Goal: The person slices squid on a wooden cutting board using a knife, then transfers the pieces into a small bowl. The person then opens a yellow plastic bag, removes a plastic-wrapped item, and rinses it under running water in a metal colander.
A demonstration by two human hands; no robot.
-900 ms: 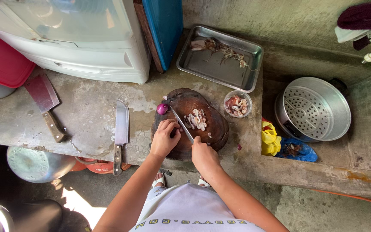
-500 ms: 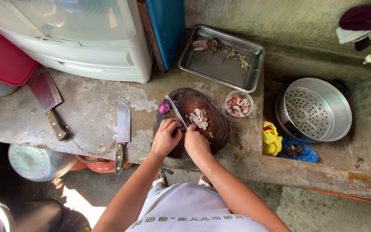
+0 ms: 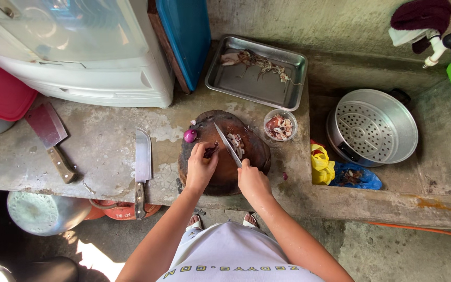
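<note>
View from above of a person standing at the front edge of a rough concrete counter (image 3: pixel 105 151), both bare arms reaching forward over a round, dark wooden chopping board (image 3: pixel 224 152) that sits at the counter's front edge, near its middle.

The right hand (image 3: pixel 252 181) has its fingers wrapped fully around the handle of a kitchen knife (image 3: pixel 227 144); the blade points away and to the left across the board. The left hand (image 3: pixel 201 166) rests on the board just left of the blade, fingers curled down onto a small dark piece of seafood (image 3: pixel 211 151), pinning it. A small heap of pale cut pieces (image 3: pixel 236 144) lies on the board just right of the blade. A purple shallot (image 3: pixel 189 136) sits at the board's left rim.

Just beyond the board's far right edge stands a small clear tub of chopped seafood (image 3: pixel 281 125). Behind it, toward the counter's back edge, a rectangular metal tray (image 3: pixel 246 86) holds a few whole squid along its far side.

Left of the board, a cleaver with a pale blade (image 3: pixel 142 166) lies at the front edge. Further left lies a second, broader cleaver with a wooden handle (image 3: pixel 52 139). At the right, in a lower recess, a perforated metal steamer pot (image 3: pixel 372 127) sits beside a yellow bag (image 3: pixel 321 165) and a blue bag (image 3: pixel 356 176).
</note>
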